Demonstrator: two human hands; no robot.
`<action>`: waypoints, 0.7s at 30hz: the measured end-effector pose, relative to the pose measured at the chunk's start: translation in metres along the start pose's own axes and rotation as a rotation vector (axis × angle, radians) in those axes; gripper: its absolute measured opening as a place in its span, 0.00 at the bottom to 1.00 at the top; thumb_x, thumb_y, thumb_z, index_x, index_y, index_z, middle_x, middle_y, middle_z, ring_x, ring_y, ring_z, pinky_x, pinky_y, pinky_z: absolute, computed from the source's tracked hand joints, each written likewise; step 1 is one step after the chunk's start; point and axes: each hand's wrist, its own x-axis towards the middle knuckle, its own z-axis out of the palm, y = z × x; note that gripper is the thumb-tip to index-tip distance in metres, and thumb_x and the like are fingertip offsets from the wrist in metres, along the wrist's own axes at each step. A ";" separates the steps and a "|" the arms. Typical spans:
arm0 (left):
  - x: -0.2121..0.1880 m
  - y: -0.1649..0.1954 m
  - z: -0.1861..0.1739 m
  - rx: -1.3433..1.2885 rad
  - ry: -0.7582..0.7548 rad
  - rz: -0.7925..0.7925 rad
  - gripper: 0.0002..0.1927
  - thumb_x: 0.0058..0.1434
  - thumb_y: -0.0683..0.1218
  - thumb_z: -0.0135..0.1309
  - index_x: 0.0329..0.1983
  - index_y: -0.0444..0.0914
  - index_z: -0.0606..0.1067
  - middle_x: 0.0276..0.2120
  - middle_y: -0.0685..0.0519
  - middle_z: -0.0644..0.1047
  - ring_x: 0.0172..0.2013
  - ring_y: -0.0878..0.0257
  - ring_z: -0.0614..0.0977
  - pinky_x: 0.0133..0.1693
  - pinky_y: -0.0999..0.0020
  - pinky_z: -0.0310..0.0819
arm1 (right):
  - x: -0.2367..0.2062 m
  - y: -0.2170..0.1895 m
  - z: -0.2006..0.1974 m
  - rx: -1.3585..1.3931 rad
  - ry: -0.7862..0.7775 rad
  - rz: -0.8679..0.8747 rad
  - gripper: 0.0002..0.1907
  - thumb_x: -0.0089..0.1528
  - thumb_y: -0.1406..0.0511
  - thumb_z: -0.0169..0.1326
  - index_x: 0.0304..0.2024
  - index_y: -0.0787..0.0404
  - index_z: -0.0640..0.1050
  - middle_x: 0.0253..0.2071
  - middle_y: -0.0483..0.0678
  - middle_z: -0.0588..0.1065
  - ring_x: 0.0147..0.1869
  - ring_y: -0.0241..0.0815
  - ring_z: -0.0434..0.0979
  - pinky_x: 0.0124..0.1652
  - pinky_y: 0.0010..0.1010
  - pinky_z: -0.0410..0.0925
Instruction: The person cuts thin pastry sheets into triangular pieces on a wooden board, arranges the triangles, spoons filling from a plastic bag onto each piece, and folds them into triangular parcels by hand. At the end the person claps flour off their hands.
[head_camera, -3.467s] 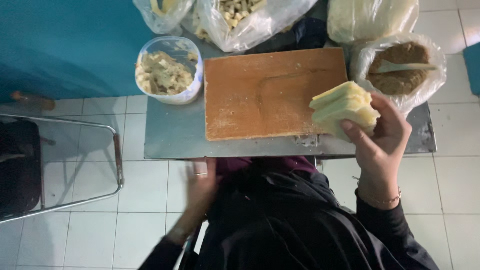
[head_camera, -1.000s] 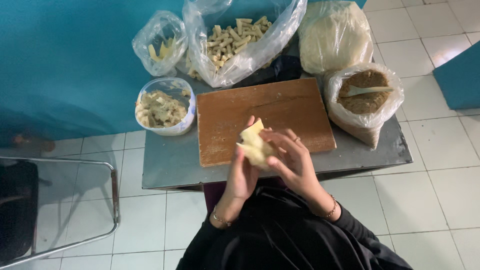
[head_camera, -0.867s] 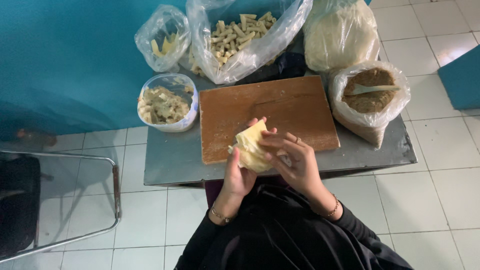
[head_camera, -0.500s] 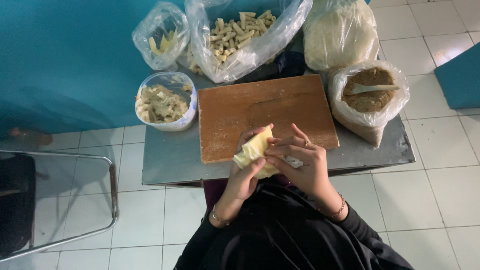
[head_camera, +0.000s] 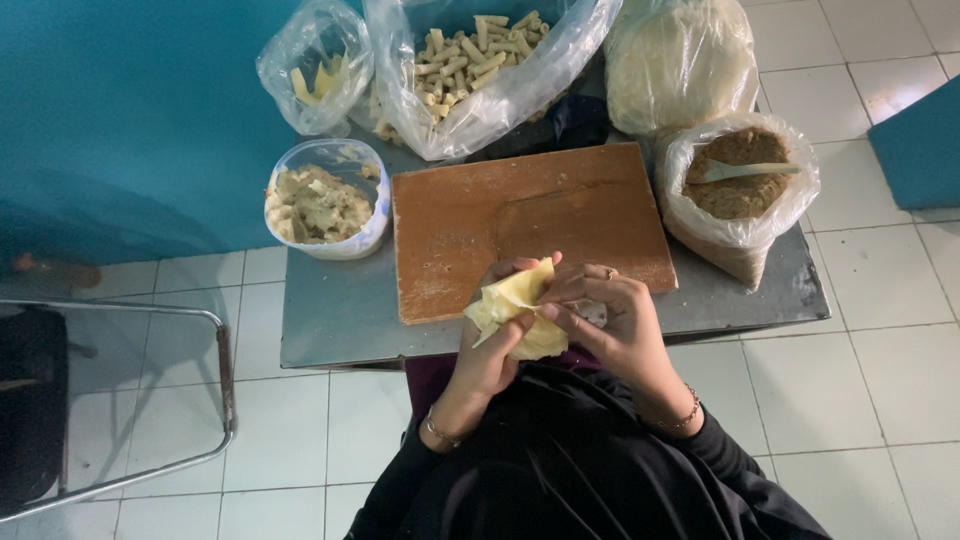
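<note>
Pale yellow, thin and floppy, a stack of pastry sheets (head_camera: 515, 310) sits in both hands just above the near edge of the grey metal worktop (head_camera: 340, 310), close to the person's black-clothed chest. The left hand (head_camera: 492, 345) cups the stack from below, fingers curled shut around its lower half. The right hand (head_camera: 610, 315) closes over it from the right side, thumb and fingertips pinching the top sheet at its edge, as if peeling one away. Both grips are closed on the stack.

The sheets look light, soft and easily torn; they sag at the corners. A safe hold is probably flat support underneath with a gentle pinch at one corner, not a squeeze in the middle. How many sheets are in the stack cannot be counted.

Beyond the hands lies one brown wooden board (head_camera: 530, 225), bare and dusted with flour. To its left stands one round clear tub (head_camera: 322, 200) of chopped pale filling. To its right is one plastic bag of brown filling (head_camera: 740, 190) with one pale spoon (head_camera: 745, 170) resting in it.

Farthest away are three more plastic bags: a small bag (head_camera: 315, 70) with a few yellow pieces, a large bag of finished rolls (head_camera: 480, 60), and a whitish bulging bag (head_camera: 680, 60). Four bags in all.
</note>
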 end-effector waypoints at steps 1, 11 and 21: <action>0.001 -0.001 -0.001 -0.033 -0.008 0.002 0.31 0.63 0.43 0.60 0.68 0.37 0.64 0.73 0.37 0.64 0.68 0.52 0.72 0.68 0.56 0.70 | 0.001 0.000 0.000 -0.027 0.000 -0.006 0.06 0.59 0.69 0.64 0.37 0.64 0.84 0.42 0.47 0.82 0.45 0.37 0.83 0.44 0.28 0.75; 0.001 -0.013 -0.009 0.106 0.005 -0.086 0.32 0.60 0.32 0.58 0.68 0.35 0.65 0.68 0.40 0.66 0.66 0.54 0.73 0.60 0.64 0.74 | 0.002 -0.004 -0.012 -0.250 -0.042 -0.171 0.09 0.53 0.68 0.68 0.37 0.62 0.86 0.37 0.45 0.76 0.45 0.39 0.76 0.44 0.29 0.70; -0.017 -0.073 -0.068 -0.253 0.160 -0.416 0.24 0.66 0.35 0.54 0.64 0.23 0.67 0.51 0.38 0.78 0.49 0.51 0.84 0.52 0.56 0.81 | 0.014 0.033 -0.059 0.119 0.158 0.004 0.03 0.65 0.71 0.59 0.39 0.66 0.80 0.43 0.45 0.73 0.47 0.32 0.73 0.45 0.25 0.67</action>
